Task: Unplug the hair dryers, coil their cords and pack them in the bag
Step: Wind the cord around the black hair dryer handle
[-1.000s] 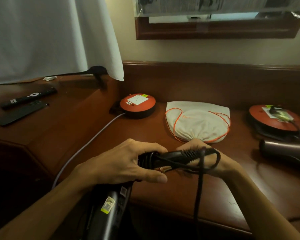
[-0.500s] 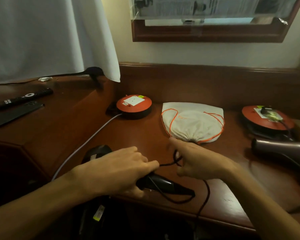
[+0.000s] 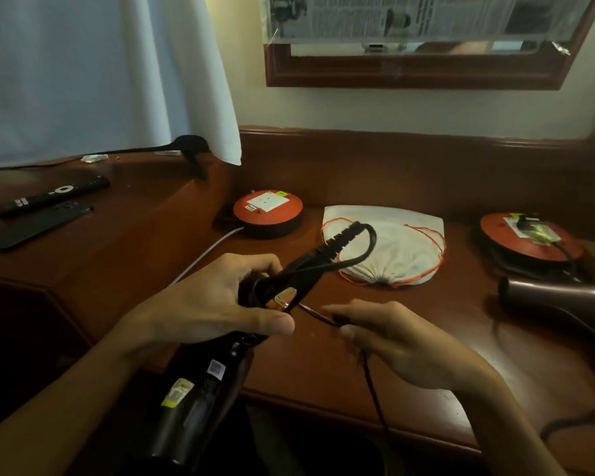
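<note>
My left hand (image 3: 207,304) grips the handle of a black hair dryer (image 3: 193,403), whose barrel points down toward me past the desk's front edge. Its black cord (image 3: 354,259) loops out from the handle's ribbed end and comes back around the handle. My right hand (image 3: 385,338) pinches that cord just right of the handle, and the rest hangs below the desk. A white drawstring bag (image 3: 389,249) with orange strings lies shut behind the hands. A second, brown hair dryer (image 3: 557,297) lies at the right, its cord plugged into an orange extension reel (image 3: 529,240).
Another orange extension reel (image 3: 268,211) with a white socket and a grey cable stands left of the bag. A black remote (image 3: 52,195) and a dark phone (image 3: 31,225) lie on the raised left part of the wooden desk (image 3: 323,365). A white cloth (image 3: 100,73) hangs above.
The black dryer's handle came back up with its ribbed end pointing up and right. My right hand moved down and right along the cord, drawing a loop around the handle.
</note>
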